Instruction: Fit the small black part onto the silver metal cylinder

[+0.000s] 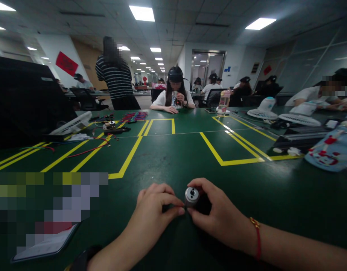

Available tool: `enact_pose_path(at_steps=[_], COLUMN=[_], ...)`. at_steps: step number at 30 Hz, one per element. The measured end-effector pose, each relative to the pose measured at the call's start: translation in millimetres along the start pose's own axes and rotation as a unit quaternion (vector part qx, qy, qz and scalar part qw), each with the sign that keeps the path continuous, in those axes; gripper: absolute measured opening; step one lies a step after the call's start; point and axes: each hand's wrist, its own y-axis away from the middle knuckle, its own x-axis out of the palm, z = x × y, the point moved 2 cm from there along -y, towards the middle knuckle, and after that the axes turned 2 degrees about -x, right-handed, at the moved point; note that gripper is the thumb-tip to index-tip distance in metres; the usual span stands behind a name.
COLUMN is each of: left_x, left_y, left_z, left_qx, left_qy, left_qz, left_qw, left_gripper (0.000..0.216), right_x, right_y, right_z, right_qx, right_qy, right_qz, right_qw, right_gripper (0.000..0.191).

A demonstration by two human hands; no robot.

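Observation:
On the green table just in front of me is a short metal cylinder, which looks like a small motor. Its silver top faces up and has dark holes in it. My right hand grips it from the right, thumb and forefinger curved around its side. Close by on the left, my left hand is closed in a pinch, its fingertips beside the cylinder's lower edge. Whatever lies between those fingertips is too small to make out. I cannot tell whether they touch the cylinder.
Yellow tape marks the green table. Loose wires and small parts lie at left, near a dark monitor. A phone-like device is at lower left. White fans and a blue patterned bag are right. A person sits opposite.

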Motion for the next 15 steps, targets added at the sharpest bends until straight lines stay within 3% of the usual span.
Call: enact_pose_path(at_steps=[3,5,8,11,13,15], left_x=[0.4,-6.3,-21.2,-32.8,-36.2,-36.7], left_y=[0.1,3.4,14.0,25.8,30.9,33.3], left_z=[2.0,5.7,18.0,35.0,44.4,49.5], left_qx=[0.002,0.0,-0.018,-0.049,-0.067,-0.081], left_qy=[0.008,0.025,0.076,0.099,0.104,0.109], left_qz=[0.007,0.009,0.002,-0.011,-0.019,-0.025], left_qw=[1.0,1.0,0.997,0.994,0.992,0.99], left_gripper=[0.016,0.023,0.023,0.022,0.021,0.021], right_x=[-10.2,-31.6,-87.0,-155.8,-196.7,-225.3], right_y=[-0.1,1.9,15.5,46.9,72.7,94.2], right_z=[-4.7,-15.8,-46.5,-87.9,-115.2,-136.9], right_qx=[0.034,0.068,0.144,0.255,0.314,0.335], right_qy=[-0.003,0.013,0.072,0.182,0.257,0.305], right_qz=[-0.011,-0.053,-0.154,-0.233,-0.25,-0.247], right_qw=[0.999,0.996,0.975,0.921,0.879,0.856], right_gripper=[0.038,0.043,0.056,0.058,0.058,0.059])
